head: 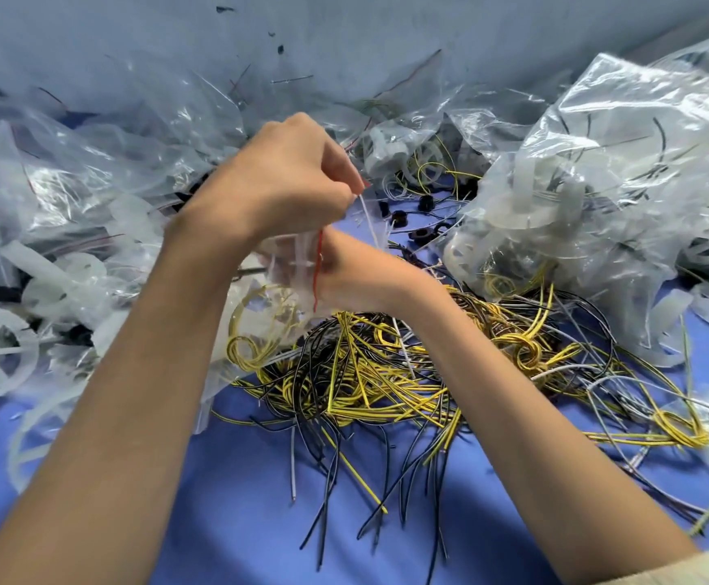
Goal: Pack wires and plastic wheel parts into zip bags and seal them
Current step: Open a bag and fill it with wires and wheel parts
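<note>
My left hand [285, 183] pinches the white wire [368, 221], my right hand [357, 276] grips the zip bag [272, 289]; I'd tuck it fully below the red seal strip [318, 268].

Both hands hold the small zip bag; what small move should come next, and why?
Probably run the pinch along the red zip strip to seal it: the zip bag already holds a yellow wire coil, and the left hand and right hand grip its mouth.

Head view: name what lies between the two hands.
A clear zip bag with a red seal strip, gripped by left hand and right hand; head view.
</note>
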